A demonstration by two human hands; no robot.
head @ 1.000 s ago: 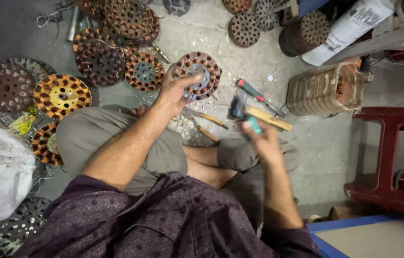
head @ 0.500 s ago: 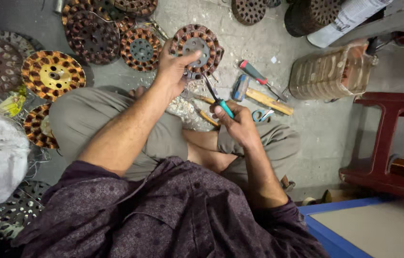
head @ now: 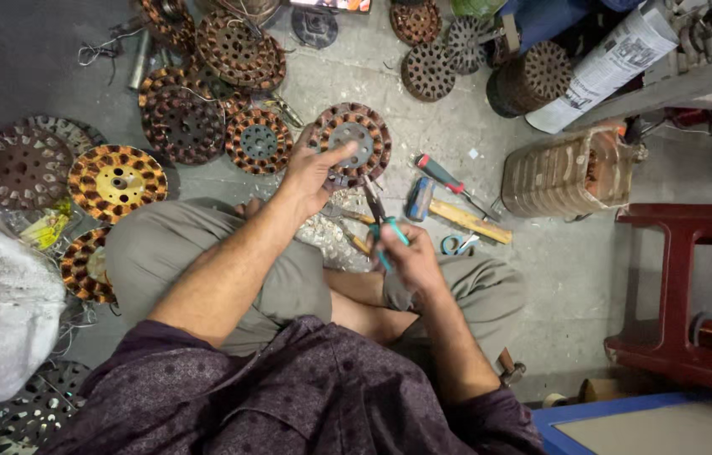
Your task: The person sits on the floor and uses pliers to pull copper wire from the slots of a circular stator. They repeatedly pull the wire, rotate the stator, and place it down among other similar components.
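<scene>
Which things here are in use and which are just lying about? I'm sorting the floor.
In use: left hand on round copper-wound stator; right hand holding teal-handled pliers.
Lying about: red-handled screwdriver, wooden stick, other stators, rolled newspaper.

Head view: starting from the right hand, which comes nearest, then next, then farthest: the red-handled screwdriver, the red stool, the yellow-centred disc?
Measured from the right hand:
1. Screwdriver, just above it on the floor.
2. Red stool, off to its right.
3. Yellow-centred disc, far left, beyond the left knee.

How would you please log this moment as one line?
left hand: on round motor coil | right hand: holds pliers | floor: screwdriver
</scene>
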